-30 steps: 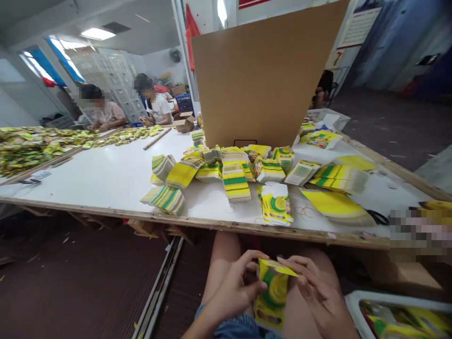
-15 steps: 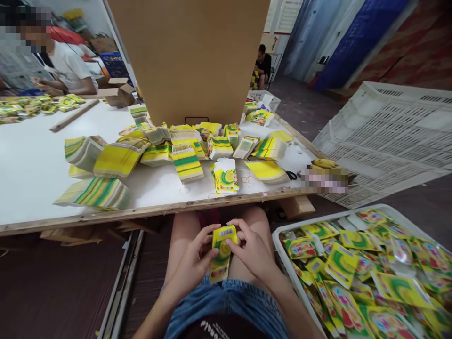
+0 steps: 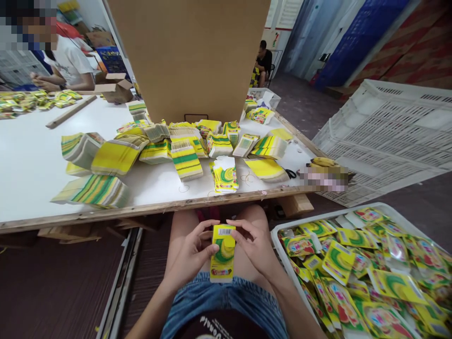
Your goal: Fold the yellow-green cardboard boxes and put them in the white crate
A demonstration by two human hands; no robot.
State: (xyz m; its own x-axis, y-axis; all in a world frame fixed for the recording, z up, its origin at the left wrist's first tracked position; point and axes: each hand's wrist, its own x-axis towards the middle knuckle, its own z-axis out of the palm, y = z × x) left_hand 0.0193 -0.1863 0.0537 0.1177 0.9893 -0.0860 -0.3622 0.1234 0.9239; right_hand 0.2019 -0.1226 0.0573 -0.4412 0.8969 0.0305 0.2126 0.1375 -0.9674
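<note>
- Centre: a yellow packet [image 3: 223,268] with a barcode at its top and green artwork below, held upright in front of the seated person's denim shorts [image 3: 219,301]; clock directions are read from here, 12 being straight ahead.
- Left hand [image 3: 199,249]: closed on the packet's left edge, thumb on the front face.
- Right hand [image 3: 252,245]: grasping the packet at its upper right edge, fingers bent.
- 12 o'clock, near: on the white desk [image 3: 21,155], a small pile of printed packs [image 3: 225,178], with thin rubber bands [image 3: 247,178] just beside it.
- 11 to 1 o'clock, farther: bundles of yellow and green cards [image 3: 186,160], many leaning or fanned, in front of a tall brown cardboard panel [image 3: 197,56].
- 1 to 2 o'clock: a black loop [image 3: 291,174] at the edge of the cards; bananas [image 3: 324,162] at the desk's corner.
- 2 o'clock, beyond the bananas: a white slatted crate [image 3: 388,136], tilted.
- 3 o'clock: a pale tray [image 3: 277,235] filled with loose yellow, green and red packets [image 3: 339,261].
- 11 o'clock, far: an open carton [image 3: 115,89], and a person in a white shirt [image 3: 72,61] near a spread of small yellow packets [image 3: 38,100].
- 12 to 1 o'clock, far: a seated person in black [image 3: 264,60].
</note>
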